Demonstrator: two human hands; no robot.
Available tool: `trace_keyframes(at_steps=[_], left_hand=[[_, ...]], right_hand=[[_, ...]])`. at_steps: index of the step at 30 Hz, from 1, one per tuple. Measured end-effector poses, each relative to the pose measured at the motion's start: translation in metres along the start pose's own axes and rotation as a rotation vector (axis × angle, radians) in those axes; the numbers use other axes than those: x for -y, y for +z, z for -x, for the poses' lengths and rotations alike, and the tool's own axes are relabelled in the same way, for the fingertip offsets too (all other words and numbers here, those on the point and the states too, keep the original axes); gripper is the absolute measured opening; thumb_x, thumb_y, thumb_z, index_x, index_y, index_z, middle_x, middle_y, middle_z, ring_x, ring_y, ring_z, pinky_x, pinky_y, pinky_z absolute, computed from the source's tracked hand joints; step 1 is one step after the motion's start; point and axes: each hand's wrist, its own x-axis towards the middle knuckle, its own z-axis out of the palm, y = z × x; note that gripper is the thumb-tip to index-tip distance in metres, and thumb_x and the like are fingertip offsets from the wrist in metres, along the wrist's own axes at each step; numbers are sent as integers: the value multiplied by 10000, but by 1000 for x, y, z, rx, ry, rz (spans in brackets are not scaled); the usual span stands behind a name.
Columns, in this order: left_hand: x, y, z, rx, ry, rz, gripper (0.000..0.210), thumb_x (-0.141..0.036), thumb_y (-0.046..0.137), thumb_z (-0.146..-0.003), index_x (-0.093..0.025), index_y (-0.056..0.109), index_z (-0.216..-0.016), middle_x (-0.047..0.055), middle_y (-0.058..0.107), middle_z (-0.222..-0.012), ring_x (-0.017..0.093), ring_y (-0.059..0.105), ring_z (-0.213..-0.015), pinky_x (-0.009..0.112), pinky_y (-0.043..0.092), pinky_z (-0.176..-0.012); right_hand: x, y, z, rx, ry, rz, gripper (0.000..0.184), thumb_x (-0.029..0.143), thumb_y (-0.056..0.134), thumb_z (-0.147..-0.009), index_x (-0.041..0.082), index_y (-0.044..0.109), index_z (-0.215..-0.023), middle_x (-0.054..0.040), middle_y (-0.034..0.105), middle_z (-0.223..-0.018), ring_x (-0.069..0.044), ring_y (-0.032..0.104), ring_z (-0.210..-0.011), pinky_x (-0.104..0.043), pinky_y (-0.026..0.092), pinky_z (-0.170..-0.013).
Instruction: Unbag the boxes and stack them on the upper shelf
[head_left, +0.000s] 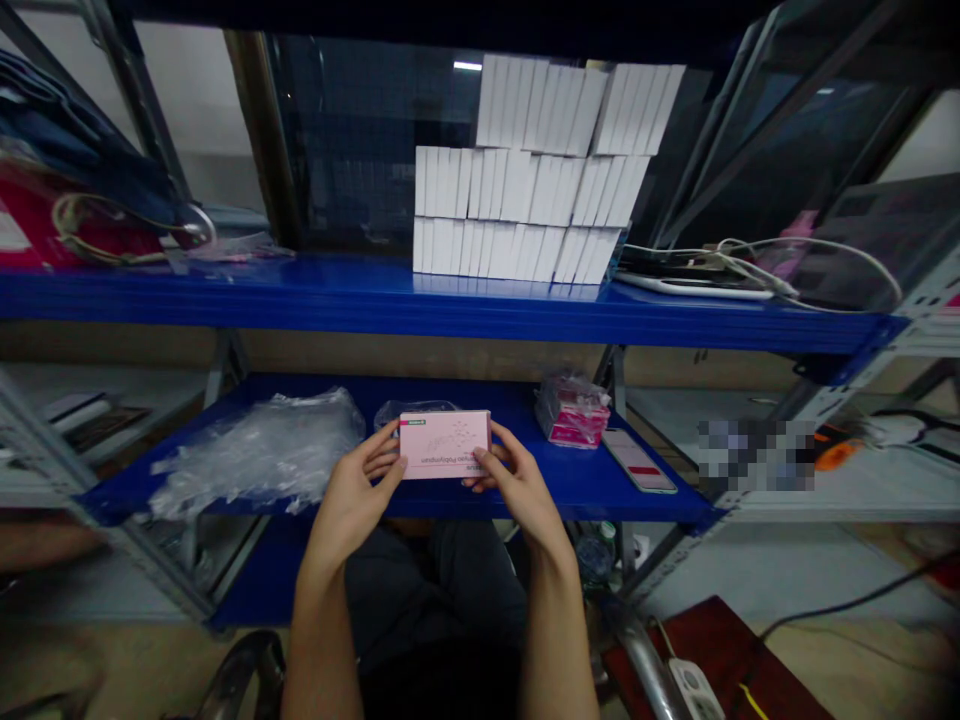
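A small pink carton (444, 440) with upside-down printing is held level above the front of the lower blue shelf. My left hand (371, 485) grips its left end, thumb on the face and fingers behind. At the right end, my right hand (514, 475) pinches it the same way. Left of my hands lies a heap of clear plastic bags (262, 445). Behind the carton a bit of clear plastic (390, 410) shows. To the right sit plastic-wrapped pink boxes (574, 412) and a phone (639, 462) lying flat with its screen lit.
White boxes (517, 190) stand in three stacked rows on the upper blue shelf (337, 295). Cables (810, 245) and a flat device lie right of them. Red and dark bags (75, 215) fill the upper left. A power strip (694, 690) rests on a brown surface at lower right.
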Motion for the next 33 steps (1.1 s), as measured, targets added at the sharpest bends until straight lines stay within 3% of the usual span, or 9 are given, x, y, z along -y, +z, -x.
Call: trace_keyframes(at_steps=[5,8,12,18,21,24,26,28,33], left_hand=[[-10,4,0,26,201,-51,249,-251,739,-767,-202,760,-1011,97,764,-1132,269,710,-1130,433,559,-1048],[-11,7,1,36,301,-52,115,-231,718,-804,-216,732,-918,86,748,-1169,264,658,-1231,423,492,-1127],[-6,10,-1,9,242,-31,260,-286,727,-828,-225,719,-1081,85,737,-1215,253,684,-1189,418,514,-1103],[3,19,-13,-75,75,76,700,-396,817,-766,-189,576,-1389,114,766,-1109,215,763,-919,366,620,-892],[15,29,-22,-181,63,76,614,-436,800,-791,-180,611,-1316,120,765,-1065,225,764,-912,367,625,-864],[36,39,-29,-341,125,-149,357,-422,705,-880,-198,694,-1157,154,719,-1231,303,669,-1211,489,546,-1038],[54,41,-31,-434,149,-399,286,-407,676,-897,-214,741,-1099,166,602,-1439,364,452,-1447,593,400,-1163],[71,40,-32,-436,130,-567,274,-401,675,-892,-217,769,-1072,169,546,-1502,390,338,-1512,645,291,-1207],[90,36,-35,-281,150,-632,257,-334,570,-939,-191,773,-1008,145,759,-1152,302,647,-1230,557,304,-1227]], right_hand=[[7,-5,-3,-11,-242,61,266,332,793,-762,250,789,-1015,-93,711,-1291,-303,658,-1216,-416,566,-969],[7,-5,-5,-31,-319,42,208,316,827,-738,248,805,-933,-107,667,-1382,-329,601,-1311,-463,499,-1077],[-3,-5,-7,-81,-238,1,365,376,830,-764,260,776,-1106,-97,725,-1284,-314,666,-1210,-486,519,-1057],[-26,-5,-22,-175,-99,-138,644,421,894,-701,234,669,-1274,-60,795,-949,-231,754,-820,-387,622,-786],[-43,2,-34,-263,-72,-202,576,451,917,-655,199,706,-1128,-55,790,-839,-219,751,-730,-373,627,-743],[-65,9,-43,-307,-42,-233,579,493,901,-637,163,729,-1080,-92,799,-885,-250,769,-794,-409,629,-803],[-79,10,-46,-298,-11,-94,554,519,857,-655,154,757,-1060,-113,799,-932,-272,768,-822,-432,623,-809],[-90,6,-46,-323,-21,175,460,520,792,-699,177,791,-1006,-136,785,-1056,-286,756,-865,-449,612,-819],[-99,-2,-44,-391,-154,641,369,489,702,-807,214,821,-1023,-159,541,-1514,-349,576,-1307,-524,426,-1123]])
